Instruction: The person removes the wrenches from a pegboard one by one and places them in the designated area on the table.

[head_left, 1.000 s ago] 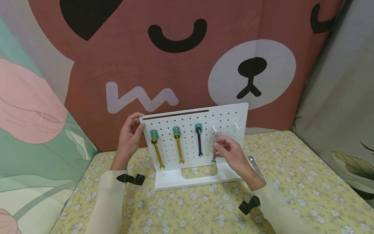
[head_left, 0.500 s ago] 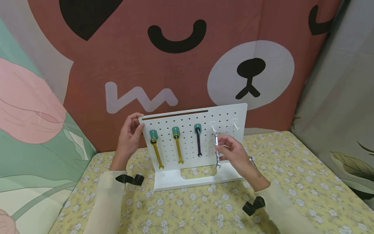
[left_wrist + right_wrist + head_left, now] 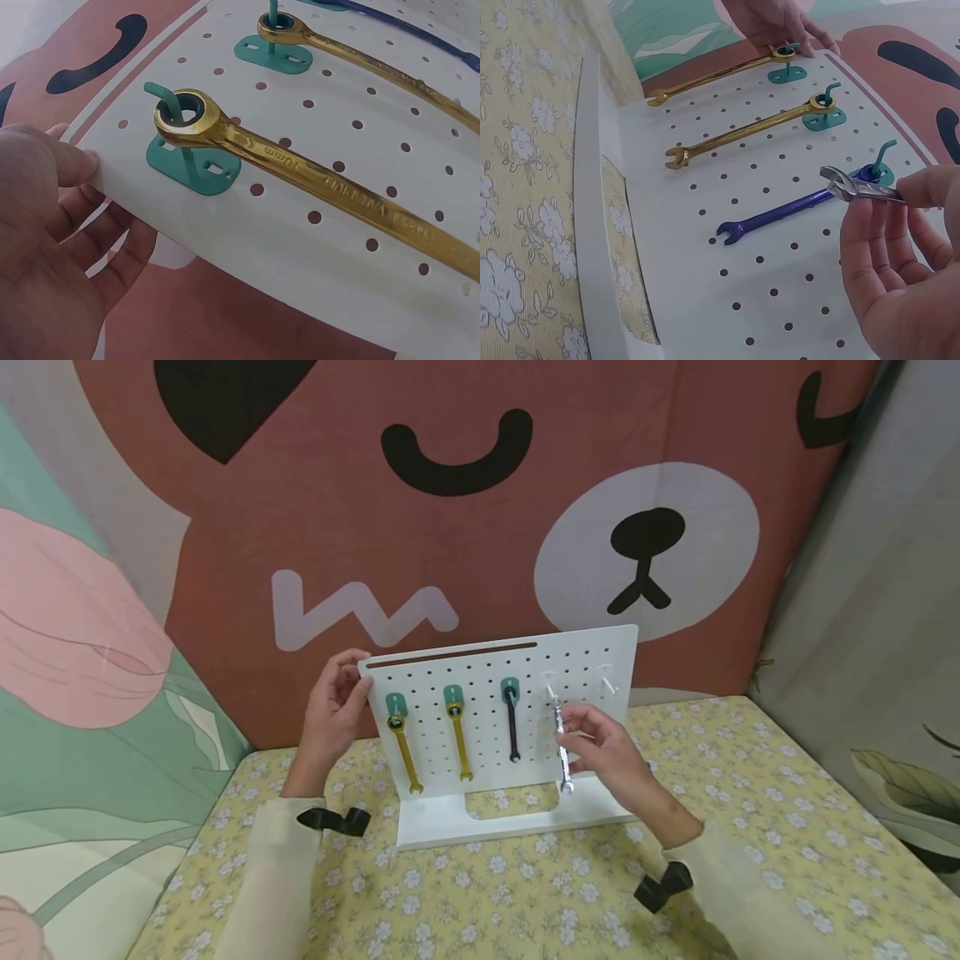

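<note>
My left hand grips the upper left corner of a white pegboard stand, thumb in front and fingers behind. In the right wrist view, my right hand pinches a silver combination wrench between thumb and fingers. Its upper end is at the tip of a clear hook; whether the ring is round the hook I cannot tell. The open end hangs lower, tilted out from the board. Left of it a purple wrench and two gold wrenches, one outer and one inner, hang from green hooks.
Another clear hook at the board's right side bears nothing. The stand's white base rests on a yellow flowered tablecloth. A printed cloth backdrop rises close behind the board.
The silver wrench's lower end has swung right and away from the board. My right hand has shifted slightly right, now covering nearly all of another silver wrench on the table. My left hand stays put.
</note>
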